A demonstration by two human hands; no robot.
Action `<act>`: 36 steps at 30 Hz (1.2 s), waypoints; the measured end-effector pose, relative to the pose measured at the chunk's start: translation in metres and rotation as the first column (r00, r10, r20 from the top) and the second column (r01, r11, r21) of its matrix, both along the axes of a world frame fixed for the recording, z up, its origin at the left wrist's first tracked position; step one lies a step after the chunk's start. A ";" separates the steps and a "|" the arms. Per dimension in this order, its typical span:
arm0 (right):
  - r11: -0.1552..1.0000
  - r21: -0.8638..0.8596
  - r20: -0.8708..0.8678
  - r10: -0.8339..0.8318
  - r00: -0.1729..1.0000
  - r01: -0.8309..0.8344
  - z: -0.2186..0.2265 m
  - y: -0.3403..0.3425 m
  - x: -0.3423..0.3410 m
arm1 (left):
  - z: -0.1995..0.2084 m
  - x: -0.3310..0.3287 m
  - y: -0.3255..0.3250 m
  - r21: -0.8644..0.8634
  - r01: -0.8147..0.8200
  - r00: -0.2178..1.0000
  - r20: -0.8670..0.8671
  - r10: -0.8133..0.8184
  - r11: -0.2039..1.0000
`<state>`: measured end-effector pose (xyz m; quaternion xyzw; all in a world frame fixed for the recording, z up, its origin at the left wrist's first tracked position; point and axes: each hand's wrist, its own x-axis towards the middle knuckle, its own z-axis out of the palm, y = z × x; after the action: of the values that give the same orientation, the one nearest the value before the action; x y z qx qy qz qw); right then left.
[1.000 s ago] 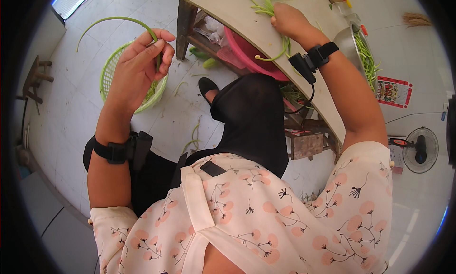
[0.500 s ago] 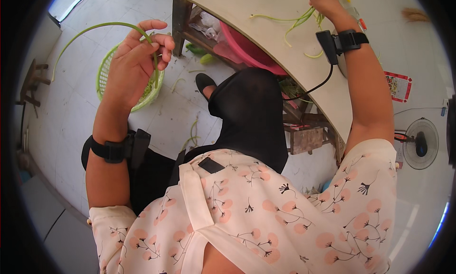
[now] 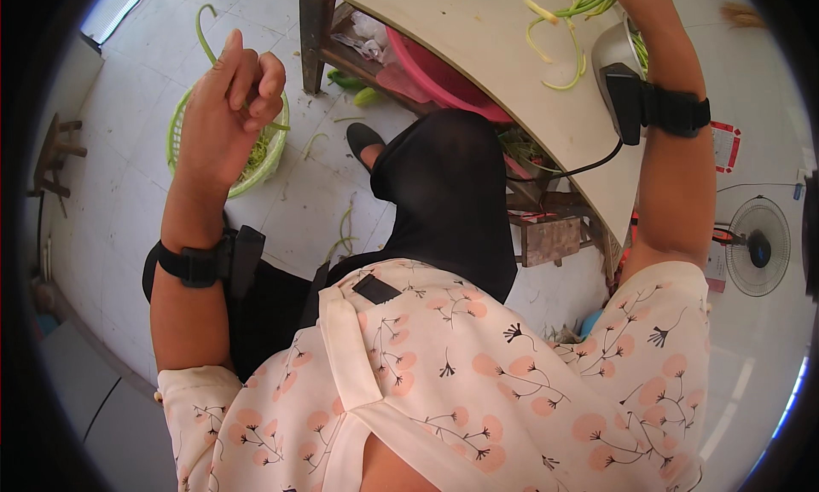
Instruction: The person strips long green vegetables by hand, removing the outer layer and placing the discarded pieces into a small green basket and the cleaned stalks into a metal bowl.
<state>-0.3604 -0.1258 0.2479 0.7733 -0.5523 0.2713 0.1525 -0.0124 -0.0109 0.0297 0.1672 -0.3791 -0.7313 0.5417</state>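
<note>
My left hand (image 3: 226, 108) is raised over a green plastic basket (image 3: 177, 155) on the floor, fingers pinched on a long green bean (image 3: 203, 33) that arcs up and to the left. More green pieces lie inside the basket. My right hand (image 3: 648, 23) reaches across the pale tabletop (image 3: 478, 40) to the top edge of the picture, where its fingers are cut off. Several long green beans (image 3: 580, 6) lie on the table just left of it. A metal bowl (image 3: 610, 42) with greens sits by the right wrist. Both wrists wear black bands.
A pink basin (image 3: 426, 70) sits on a shelf under the table. A small wooden stool (image 3: 550, 236) stands below the table edge. A floor fan (image 3: 755, 246) is at the right. Stray bean strands (image 3: 343, 228) lie on the tiled floor beside a black shoe (image 3: 363, 138).
My right hand has slid farther up the table until its fingers left the picture. My left hand stays over the basket, still holding the bean.
</note>
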 end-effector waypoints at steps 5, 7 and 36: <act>0.996 0.025 -0.061 0.087 0.994 -0.085 -0.004 0.019 0.019 | 0.014 -0.016 0.007 -0.027 -0.027 0.997 0.074 0.028 0.999; 0.987 0.015 -0.149 0.161 0.976 -0.161 -0.012 0.027 0.029 | 0.020 -0.027 0.010 -0.059 -0.022 0.994 0.105 0.028 0.998; 0.809 0.191 0.180 0.529 0.830 -0.557 -0.225 0.130 0.232 | -0.023 0.003 0.015 0.468 -0.228 0.902 -0.229 0.366 0.854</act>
<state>-0.1279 0.0041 0.0228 0.8939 -0.3444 0.2813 -0.0571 -0.0091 0.0037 0.0066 0.2228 -0.0879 -0.7199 0.6514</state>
